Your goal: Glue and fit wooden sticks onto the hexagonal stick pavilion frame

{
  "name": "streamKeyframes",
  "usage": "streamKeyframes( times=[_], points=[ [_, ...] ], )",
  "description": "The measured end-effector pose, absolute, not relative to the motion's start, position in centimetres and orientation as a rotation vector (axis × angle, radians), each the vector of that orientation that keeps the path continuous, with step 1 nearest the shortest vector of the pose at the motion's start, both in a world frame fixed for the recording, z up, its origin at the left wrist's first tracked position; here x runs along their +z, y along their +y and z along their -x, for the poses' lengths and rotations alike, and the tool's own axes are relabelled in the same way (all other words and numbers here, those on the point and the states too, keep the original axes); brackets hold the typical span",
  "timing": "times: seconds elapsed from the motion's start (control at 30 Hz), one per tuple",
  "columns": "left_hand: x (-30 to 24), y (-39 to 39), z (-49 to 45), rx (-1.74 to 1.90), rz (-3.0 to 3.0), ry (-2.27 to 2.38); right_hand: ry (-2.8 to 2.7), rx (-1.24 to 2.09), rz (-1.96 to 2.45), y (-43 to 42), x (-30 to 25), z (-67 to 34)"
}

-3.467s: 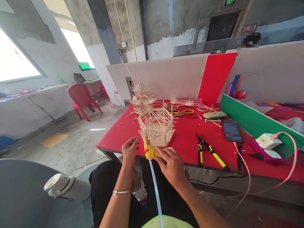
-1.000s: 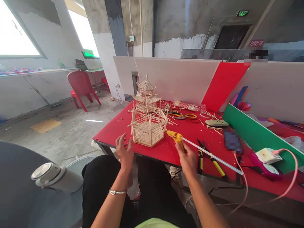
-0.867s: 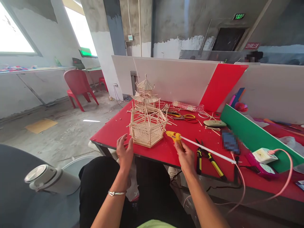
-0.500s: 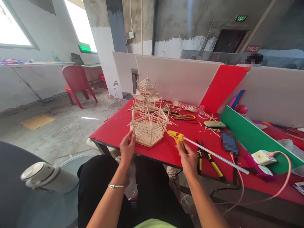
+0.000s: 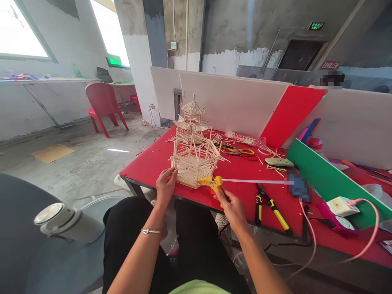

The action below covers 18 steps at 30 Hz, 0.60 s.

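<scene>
My right hand [image 5: 230, 204] is wrapped round the handle of a yellow hot glue gun [image 5: 211, 182], a long clear glue stick [image 5: 254, 181] jutting from its back. The nozzle is at the lower front corner of a many-sided frame [image 5: 199, 163] built of thin wooden sticks; whether it touches cannot be made out. My left hand [image 5: 167, 183] grips the frame's near left corner between thumb and fingers. Right behind stands a stick-built pagoda [image 5: 192, 116] with tiered roofs, its lower part hidden by the frame.
On the red table [image 5: 147, 163] lie yellow-black pliers [image 5: 272, 208], yellow-handled scissors [image 5: 245, 152], bagged sticks [image 5: 241, 137] and a pink power strip [image 5: 337, 218]. A green board [image 5: 330, 179] leans at the right. A white container [image 5: 70, 222] is at the lower left.
My right hand has brought the glue gun left to the frame's lower front corner, and the glue stick has swung closer to level. My left hand keeps its grip on the frame.
</scene>
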<state>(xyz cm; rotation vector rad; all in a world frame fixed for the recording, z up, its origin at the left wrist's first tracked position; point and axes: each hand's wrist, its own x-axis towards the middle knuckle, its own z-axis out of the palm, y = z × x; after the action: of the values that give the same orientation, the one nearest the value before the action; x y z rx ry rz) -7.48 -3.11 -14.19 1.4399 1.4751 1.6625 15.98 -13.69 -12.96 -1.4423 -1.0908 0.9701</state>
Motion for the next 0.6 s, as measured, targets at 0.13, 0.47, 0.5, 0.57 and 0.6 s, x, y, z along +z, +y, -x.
streamKeyframes(
  times=[0.13,0.47,0.5,0.57,0.6],
  points=[
    [-14.3,-2.5,7.5,1.656,-1.449,1.472,-1.065,0.98,1.454,-14.9,-13.1,-16.4],
    [-14.7,-3.5,6.4,1.693,-1.394,1.462,-1.006,0.94,1.471,-16.1,-12.3,-16.8],
    [-14.7,-3.6,6.2,1.693,-1.394,1.46,-1.0,0.942,1.473,-16.3,-12.1,-16.9],
    [-14.5,-3.9,5.9,1.69,-1.395,1.461,-0.991,0.94,1.49,-16.6,-11.8,-17.0],
    [-14.4,-4.0,5.7,1.688,-1.397,1.463,-0.989,0.933,1.498,-16.7,-11.7,-17.1]
  ],
)
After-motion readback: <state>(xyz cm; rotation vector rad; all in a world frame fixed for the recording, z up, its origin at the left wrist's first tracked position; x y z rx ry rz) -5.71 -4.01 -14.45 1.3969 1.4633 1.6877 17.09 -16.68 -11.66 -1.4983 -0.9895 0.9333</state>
